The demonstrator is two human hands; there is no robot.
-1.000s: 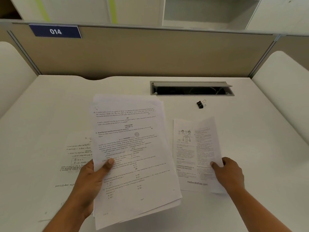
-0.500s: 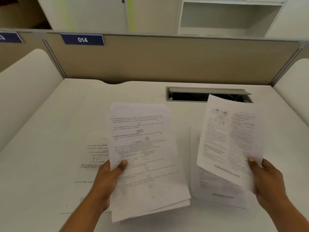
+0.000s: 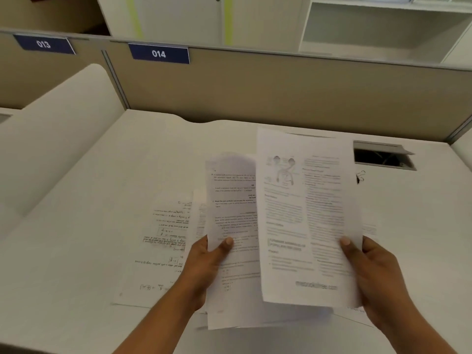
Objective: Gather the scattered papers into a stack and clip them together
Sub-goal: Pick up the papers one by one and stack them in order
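My left hand [image 3: 209, 261] grips a stack of printed papers [image 3: 229, 208] by its left edge, held above the white desk [image 3: 76, 251]. My right hand [image 3: 367, 267] holds a single printed sheet with a diagram [image 3: 304, 215] by its right edge; it overlaps the right side of the stack. A handwritten sheet [image 3: 163, 241] lies flat on the desk to the left of my left hand. Another printed sheet [image 3: 369, 228] lies on the desk mostly hidden under the held one. A black binder clip [image 3: 360, 177] peeks out just right of the held sheet.
A cable slot with an open lid [image 3: 383, 155] is set in the desk at the back right. A beige partition [image 3: 255, 90] with labels 013 and 014 closes off the back. White curved side panels [image 3: 58, 139] flank the desk.
My right hand has carried the diagram sheet left, over the stack in my left hand. The view has swung to the left.
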